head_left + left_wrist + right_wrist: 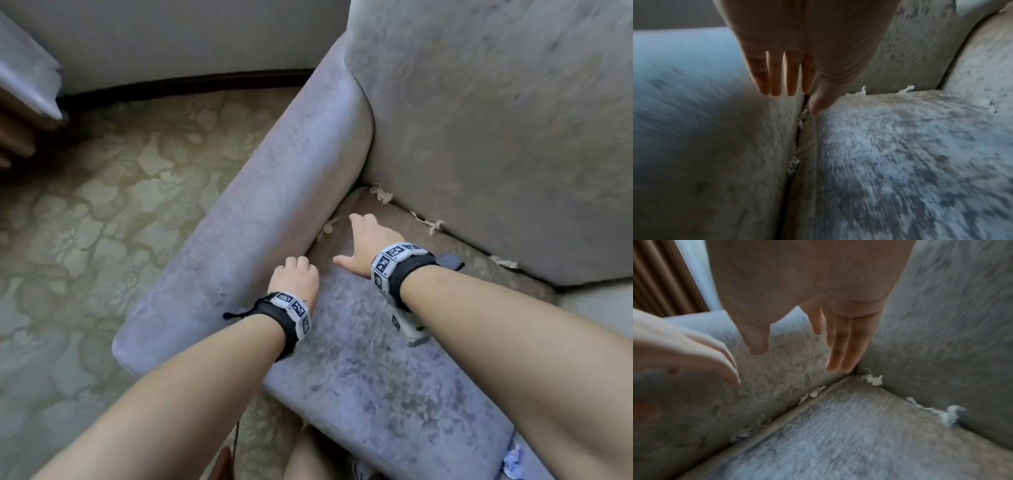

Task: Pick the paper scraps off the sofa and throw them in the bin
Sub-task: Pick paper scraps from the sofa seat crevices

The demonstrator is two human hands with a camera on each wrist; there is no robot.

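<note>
Scraps of paper [381, 194], pale, torn and crumpled, sit wedged in the sofa [370, 359] seams by armrest and backrest. My right hand [368, 245] hovers spread above them; my left hand [295, 277], fingers straight, holds nothing.

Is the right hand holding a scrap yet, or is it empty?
Empty. The right hand has its fingers spread and straight above the corner scrap.

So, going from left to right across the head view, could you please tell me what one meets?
Patterned carpet → sofa armrest → left hand → right hand → paper scrap in the back crease → back cushion.
</note>
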